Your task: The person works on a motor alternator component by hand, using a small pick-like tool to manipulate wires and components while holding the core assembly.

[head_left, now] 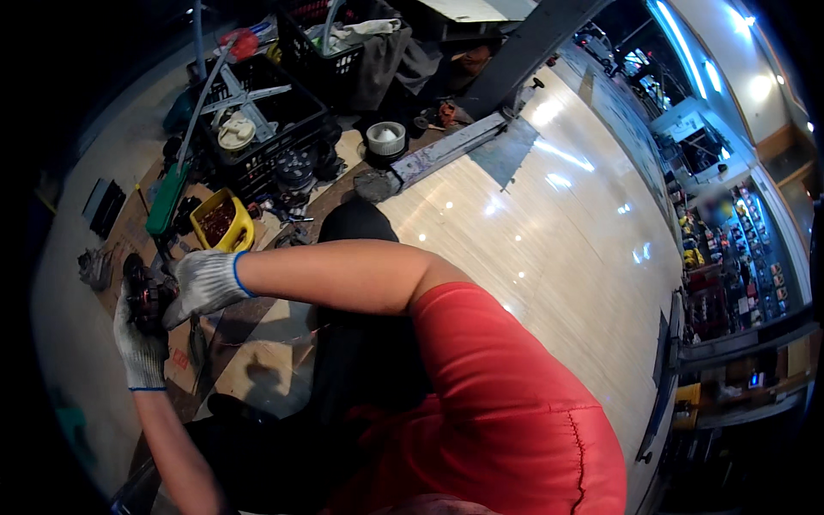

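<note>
Both my hands wear whitish knitted work gloves with blue cuffs and meet at the left of the view. My left hand (142,348) is closed around a dark mechanical part (150,299) with a rounded end and reddish bits. From the other side my right hand (206,281) grips the same part, its arm stretched across my body. The gloves cover much of the part, so its exact kind does not show. Close beyond my right hand stands a yellow container (225,221) with a handle and dark red liquid inside.
A black plastic crate (275,159) holds a grey metal cross-shaped piece (245,101) and a cream round part. Another crate (339,64) with cloths stands behind it. A white ribbed cylinder (386,140), a green-handled tool (167,202) and a metal beam (451,150) lie around the work spot.
</note>
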### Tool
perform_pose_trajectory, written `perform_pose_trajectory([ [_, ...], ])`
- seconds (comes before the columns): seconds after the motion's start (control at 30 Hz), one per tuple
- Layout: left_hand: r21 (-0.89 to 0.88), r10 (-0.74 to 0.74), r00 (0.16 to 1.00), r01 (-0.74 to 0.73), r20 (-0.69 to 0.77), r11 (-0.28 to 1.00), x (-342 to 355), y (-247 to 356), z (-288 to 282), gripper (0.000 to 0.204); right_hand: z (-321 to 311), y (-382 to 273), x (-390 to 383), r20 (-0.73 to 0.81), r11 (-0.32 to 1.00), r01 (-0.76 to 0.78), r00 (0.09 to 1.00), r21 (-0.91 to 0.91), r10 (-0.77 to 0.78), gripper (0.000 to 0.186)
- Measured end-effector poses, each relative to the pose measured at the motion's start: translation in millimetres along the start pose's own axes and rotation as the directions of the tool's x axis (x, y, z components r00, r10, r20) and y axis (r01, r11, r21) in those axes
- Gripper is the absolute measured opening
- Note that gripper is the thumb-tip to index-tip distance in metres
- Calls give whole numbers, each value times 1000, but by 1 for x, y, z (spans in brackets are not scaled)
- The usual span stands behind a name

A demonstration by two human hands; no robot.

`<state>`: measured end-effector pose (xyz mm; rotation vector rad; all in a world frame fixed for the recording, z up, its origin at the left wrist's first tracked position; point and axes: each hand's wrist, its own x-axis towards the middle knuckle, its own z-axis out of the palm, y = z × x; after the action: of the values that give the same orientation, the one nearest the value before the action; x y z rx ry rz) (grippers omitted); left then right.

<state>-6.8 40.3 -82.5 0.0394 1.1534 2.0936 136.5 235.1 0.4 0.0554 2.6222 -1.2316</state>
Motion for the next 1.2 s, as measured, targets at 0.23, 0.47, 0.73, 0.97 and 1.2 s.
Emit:
perform_pose_trajectory([
  [0.23,86,15,999,-19,50,996,-20,12,-56,46,46,28,73,50,978,206,977,32,-207,39],
  [0.47,396,3,992,46,-122,917,-27,22,12,39,14,33,42,71,994,106,992,-37,-103,35],
  [0.73,822,356,913,-354,199,447,-29,8,-17,40,7,20,34,28,986,157,987,-56,-155,33],
  [0.97,586,348,935,-316,62,746,-21,1,-26,38,0,14,24,38,972,212,977,-98,-209,30],
  [1.2,663,145,987,-65,-67,746,-23,16,11,30,-7,13,16,-81,982,165,982,-89,-173,33],
])
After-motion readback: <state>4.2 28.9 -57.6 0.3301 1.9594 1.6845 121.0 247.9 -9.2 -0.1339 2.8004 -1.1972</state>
